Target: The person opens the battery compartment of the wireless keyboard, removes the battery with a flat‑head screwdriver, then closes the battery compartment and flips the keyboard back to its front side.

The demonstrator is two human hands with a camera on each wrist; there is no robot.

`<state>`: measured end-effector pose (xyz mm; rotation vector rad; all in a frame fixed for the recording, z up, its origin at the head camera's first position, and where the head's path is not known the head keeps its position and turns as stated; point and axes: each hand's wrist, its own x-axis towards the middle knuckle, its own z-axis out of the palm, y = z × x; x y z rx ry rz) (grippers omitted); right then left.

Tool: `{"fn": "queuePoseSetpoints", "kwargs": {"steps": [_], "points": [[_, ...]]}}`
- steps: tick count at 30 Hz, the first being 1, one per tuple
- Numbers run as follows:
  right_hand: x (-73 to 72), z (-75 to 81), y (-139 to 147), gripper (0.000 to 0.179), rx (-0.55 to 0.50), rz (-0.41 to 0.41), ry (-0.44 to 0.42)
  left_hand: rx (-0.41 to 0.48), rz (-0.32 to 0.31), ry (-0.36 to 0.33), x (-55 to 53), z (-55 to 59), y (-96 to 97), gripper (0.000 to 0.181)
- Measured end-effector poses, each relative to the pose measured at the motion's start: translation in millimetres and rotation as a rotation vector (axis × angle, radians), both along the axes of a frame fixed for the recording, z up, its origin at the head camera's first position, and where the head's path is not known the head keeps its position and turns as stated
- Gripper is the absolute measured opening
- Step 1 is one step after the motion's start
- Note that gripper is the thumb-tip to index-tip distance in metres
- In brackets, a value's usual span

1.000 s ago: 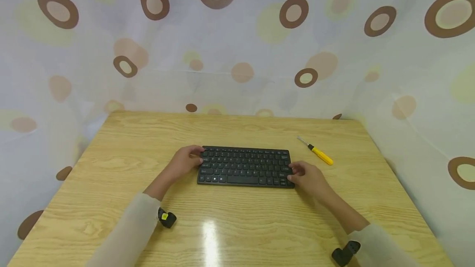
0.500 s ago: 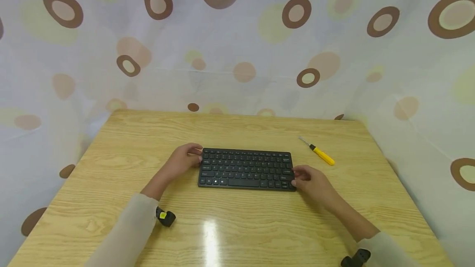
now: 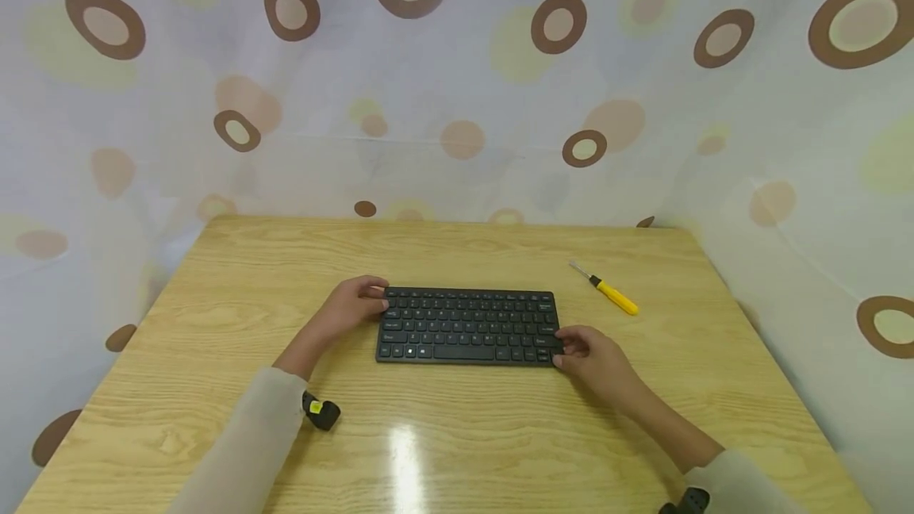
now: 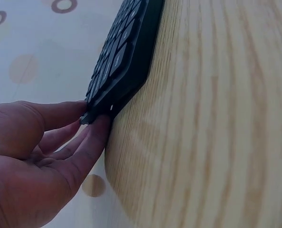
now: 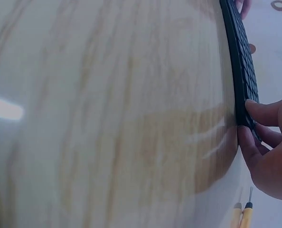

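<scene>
A black compact keyboard (image 3: 467,327) lies near the middle of the wooden table, its keys facing up. My left hand (image 3: 350,308) pinches its left end toward the far corner. In the left wrist view the thumb of the left hand (image 4: 32,152) is on top of the edge and fingertips are tucked beneath it. At the near right corner my right hand (image 3: 598,362) grips the keyboard. The right wrist view has the thumb of that right hand (image 5: 274,147) over the keys' edge, with fingers against the end and underside.
A yellow-handled screwdriver (image 3: 614,296) lies on the table (image 3: 464,435) to the right, beyond the right hand. A patterned cloth (image 3: 457,86) with brown rings rises behind the table and along both sides. Small black cameras (image 3: 323,412) sit at the wrists.
My right hand has slid slightly toward the near right corner of the keyboard. The keyboard has shifted a little nearer me; the left hand keeps its place at the left end.
</scene>
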<state>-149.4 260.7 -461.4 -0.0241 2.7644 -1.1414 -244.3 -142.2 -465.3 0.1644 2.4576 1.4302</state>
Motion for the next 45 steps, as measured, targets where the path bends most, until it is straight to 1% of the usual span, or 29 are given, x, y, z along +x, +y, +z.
{"fn": "queuePoseSetpoints", "kwargs": {"steps": [3,6,8,11,16,20,24,31,35,38,41,45], "points": [[-0.8,-2.0,0,0.038,0.007,0.000,0.019,-0.009,-0.001,0.004,-0.1,0.5,-1.9,0.043],[-2.3,-4.4,-1,0.037,0.005,0.003,0.036,-0.006,0.002,0.011,1.0,3.9,-5.2,0.044],[-3.9,-6.2,-3,0.037,-0.004,0.000,0.032,-0.002,-0.002,0.025,1.4,7.8,-9.0,0.045],[-5.7,-7.9,-4,0.038,-0.025,0.007,0.016,0.022,-0.018,0.048,0.8,16.9,-14.3,0.046],[-9.0,-8.8,-9,0.041,-0.050,0.036,0.014,0.098,-0.039,0.067,1.8,40.8,-19.5,0.048],[-15.3,-8.4,-18,0.042,-0.064,0.044,0.004,0.167,-0.031,0.067,1.0,59.4,-23.7,0.049],[-22.1,-10.1,-26,0.043,-0.096,0.060,-0.009,0.211,-0.025,0.078,-1.7,75.4,-28.3,0.048],[-33.4,-10.1,-40,0.042,-0.175,0.108,-0.023,0.244,-0.015,0.108,-6.6,103.2,-31.0,0.050],[-41.0,-9.7,-51,0.041,-0.186,0.132,-0.040,0.250,-0.019,0.139,-8.9,121.8,-29.6,0.048],[-45.4,-8.9,-59,0.041,-0.196,0.148,-0.046,0.250,-0.018,0.143,-8.7,135.8,-27.2,0.049],[-49.6,-7.7,-67,0.043,-0.224,0.185,-0.040,0.246,-0.011,0.152,-7.8,148.3,-22.7,0.050],[-53.9,-7.3,-79,0.043,-0.266,0.224,-0.061,0.252,0.007,0.184,-8.6,162.9,-13.8,0.049]]}}
